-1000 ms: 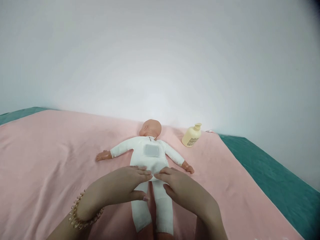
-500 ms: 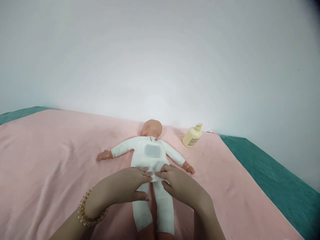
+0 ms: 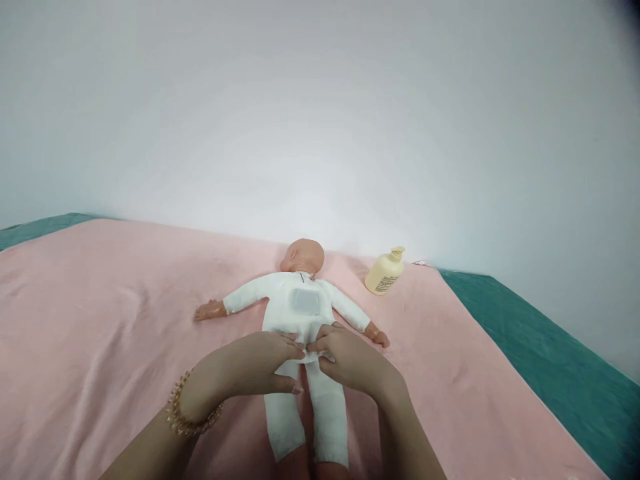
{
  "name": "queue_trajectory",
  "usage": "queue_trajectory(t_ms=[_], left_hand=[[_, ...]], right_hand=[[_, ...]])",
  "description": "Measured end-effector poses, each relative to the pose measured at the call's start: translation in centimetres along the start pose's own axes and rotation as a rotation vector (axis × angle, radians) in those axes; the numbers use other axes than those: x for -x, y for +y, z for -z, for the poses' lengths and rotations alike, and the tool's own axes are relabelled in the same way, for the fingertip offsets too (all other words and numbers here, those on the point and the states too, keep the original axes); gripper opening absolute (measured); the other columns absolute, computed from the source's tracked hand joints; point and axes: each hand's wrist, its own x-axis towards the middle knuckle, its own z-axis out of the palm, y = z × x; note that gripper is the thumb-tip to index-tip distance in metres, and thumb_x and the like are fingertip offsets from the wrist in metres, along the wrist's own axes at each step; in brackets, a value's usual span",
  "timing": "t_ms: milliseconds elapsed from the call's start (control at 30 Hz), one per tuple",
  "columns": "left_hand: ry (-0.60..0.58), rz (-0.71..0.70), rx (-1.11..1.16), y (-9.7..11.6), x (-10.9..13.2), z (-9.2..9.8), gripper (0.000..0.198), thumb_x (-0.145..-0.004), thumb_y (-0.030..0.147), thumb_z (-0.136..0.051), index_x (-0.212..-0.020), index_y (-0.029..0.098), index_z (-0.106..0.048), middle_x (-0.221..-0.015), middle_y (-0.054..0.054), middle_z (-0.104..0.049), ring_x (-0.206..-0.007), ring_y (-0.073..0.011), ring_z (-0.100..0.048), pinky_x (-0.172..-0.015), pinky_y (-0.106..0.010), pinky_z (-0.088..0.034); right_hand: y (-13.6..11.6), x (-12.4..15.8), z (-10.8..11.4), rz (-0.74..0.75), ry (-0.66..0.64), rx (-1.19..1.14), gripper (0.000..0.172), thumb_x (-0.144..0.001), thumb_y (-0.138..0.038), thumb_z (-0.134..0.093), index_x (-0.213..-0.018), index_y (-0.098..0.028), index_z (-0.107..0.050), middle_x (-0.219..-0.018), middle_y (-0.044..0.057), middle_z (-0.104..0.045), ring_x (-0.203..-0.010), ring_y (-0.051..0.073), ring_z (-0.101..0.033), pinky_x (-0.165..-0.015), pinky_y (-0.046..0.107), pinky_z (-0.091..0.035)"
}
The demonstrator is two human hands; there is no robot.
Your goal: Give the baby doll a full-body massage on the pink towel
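Observation:
A baby doll (image 3: 285, 308) with a white cloth body lies face down, its head turned to the left and its arms spread wide. My left hand (image 3: 263, 363) rests on the left side of the doll's lower back and bottom, fingers stretched out and thumb apart. From the other side, my right hand (image 3: 347, 357) lies on the right of the lower back with its fingers extended. The fingertips of both hands almost meet at the middle, where the cloth is creased. A grey rectangular panel (image 3: 306, 302) shows on the upper back.
A pale yellow pump bottle (image 3: 384, 272) stands to the right of the doll's head. Beneath everything is a pink blanket (image 3: 150, 287), laid over a green sheet (image 3: 530, 333) that shows at both sides. A white wall (image 3: 310, 120) rises behind.
My right hand has shifted slightly left and up, closer to the left fingertips. My left hand has moved up a little. The doll and the bottle stay in place.

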Motion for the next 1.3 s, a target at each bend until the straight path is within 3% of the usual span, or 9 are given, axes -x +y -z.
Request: queue_trajectory(t_ms=[67,267,500,633,733,833,1067,1233,1300], left_hand=[[-0.02,0.016,0.009,0.1,0.1,0.2,0.04,-0.084,0.04,-0.064,-0.12,0.021,-0.064,-0.12,-0.008,-0.069,-0.109,-0.0276,-0.063,-0.092,-0.037,-0.05],[0.094,0.047,-0.022,0.9,0.2,1.3,0.03,-0.09,0.035,-0.056,-0.114,0.022,-0.068,-0.114,-0.006,-0.071,-0.1,-0.0253,-0.066,-0.088,-0.032,-0.051],[0.129,0.079,-0.074,0.6,0.2,1.3,0.034,-0.089,0.031,-0.059,-0.119,0.019,-0.066,-0.126,-0.008,-0.066,-0.113,-0.0288,-0.062,-0.096,-0.037,-0.049],[0.109,0.082,-0.027,0.0,0.5,0.7,0.037,-0.086,0.032,-0.061,-0.121,0.023,-0.066,-0.129,-0.007,-0.064,-0.119,-0.0298,-0.059,-0.101,-0.04,-0.047],[0.148,0.063,0.021,-0.3,0.6,0.5,0.03,-0.085,0.036,-0.062,-0.113,0.026,-0.069,-0.121,-0.005,-0.069,-0.113,-0.0288,-0.063,-0.095,-0.039,-0.05],[0.149,0.064,0.044,-0.5,0.5,0.3,0.027,-0.085,0.038,-0.062,-0.108,0.027,-0.071,-0.114,-0.004,-0.071,-0.109,-0.0287,-0.064,-0.092,-0.039,-0.052],[0.123,0.093,0.023,-0.7,0.0,0.0,0.025,-0.083,0.035,-0.064,-0.104,0.023,-0.072,-0.11,-0.006,-0.072,-0.102,-0.0281,-0.066,-0.089,-0.038,-0.053],[0.111,0.107,-0.035,-0.1,0.0,1.1,0.03,-0.086,0.026,-0.06,-0.114,0.019,-0.069,-0.118,-0.007,-0.069,-0.107,-0.0263,-0.064,-0.094,-0.035,-0.05],[0.132,0.109,-0.053,0.1,0.0,1.5,0.033,-0.089,0.028,-0.056,-0.119,0.018,-0.067,-0.123,-0.007,-0.067,-0.112,-0.0254,-0.062,-0.099,-0.035,-0.047]], right_hand=[[0.0,0.1,0.3,0.011,-0.004,0.002,0.047,-0.075,-0.003,-0.047,-0.109,-0.022,-0.074,-0.109,0.006,-0.068,-0.109,0.023,-0.057,-0.091,0.031,-0.044],[-0.6,0.7,1.5,0.038,0.104,0.071,0.036,-0.086,-0.008,-0.044,-0.099,-0.022,-0.074,-0.099,0.005,-0.067,-0.098,0.021,-0.059,-0.089,0.033,-0.044],[-0.6,0.9,1.4,0.087,0.182,0.08,0.032,-0.089,-0.01,-0.043,-0.097,-0.022,-0.072,-0.101,0.006,-0.066,-0.098,0.021,-0.058,-0.087,0.033,-0.044],[-0.8,0.9,1.3,0.077,0.151,0.054,0.03,-0.088,-0.009,-0.043,-0.083,-0.021,-0.071,-0.091,0.004,-0.068,-0.088,0.02,-0.06,-0.08,0.031,-0.045],[-1.0,0.9,1.3,0.01,0.106,0.037,0.032,-0.088,-0.009,-0.043,-0.071,-0.021,-0.067,-0.073,0.001,-0.065,-0.071,0.017,-0.058,-0.07,0.028,-0.043],[-0.9,0.8,1.2,-0.008,0.091,0.023,0.03,-0.088,-0.01,-0.044,-0.069,-0.021,-0.065,-0.067,0.0,-0.063,-0.065,0.015,-0.056,-0.066,0.027,-0.04],[0.2,0.2,0.8,0.011,0.051,0.012,0.028,-0.087,-0.01,-0.047,-0.069,-0.02,-0.067,-0.069,0.0,-0.064,-0.068,0.016,-0.057,-0.069,0.028,-0.043],[1.1,-0.2,1.2,0.097,0.101,-0.035,0.022,-0.089,-0.019,-0.053,-0.097,-0.023,-0.073,-0.099,0.003,-0.07,-0.097,0.022,-0.061,-0.086,0.034,-0.045],[1.4,-0.3,1.5,0.126,0.136,-0.078,0.022,-0.092,-0.024,-0.052,-0.101,-0.025,-0.073,-0.102,0.002,-0.069,-0.1,0.021,-0.06,-0.091,0.035,-0.044]])
